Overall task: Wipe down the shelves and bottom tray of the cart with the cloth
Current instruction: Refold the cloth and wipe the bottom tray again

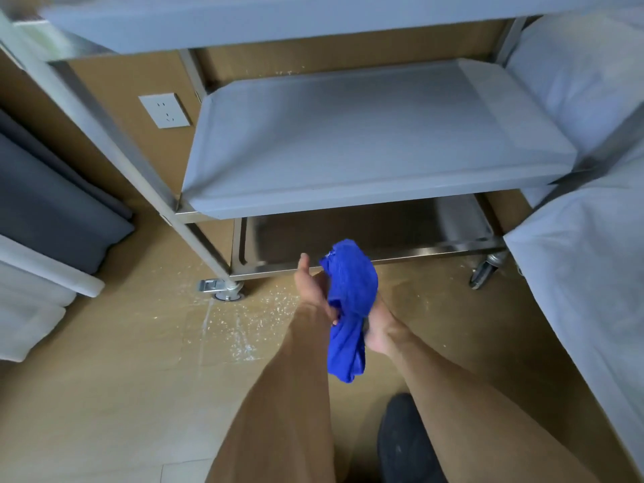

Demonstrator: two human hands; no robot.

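Two hands: left hand [313, 291] and right hand [381, 329] are meeting on the cloth [350, 301], in the air just in front of the cart's bottom tray [366, 235].
Grip: both hands are pinching the bunched cloth; the left thumb is sticking up free.
Cloth handling: looking light, soft and limp, its tail is hanging down between the forearms; likely folding into a pad before wiping.
Where to hold: judging a flat palm over a folded wad is working best, not a corner.
Middle shelf [348, 134]: lying bare above the tray.
Floor [226, 315]: showing white specks near the caster [223, 289].
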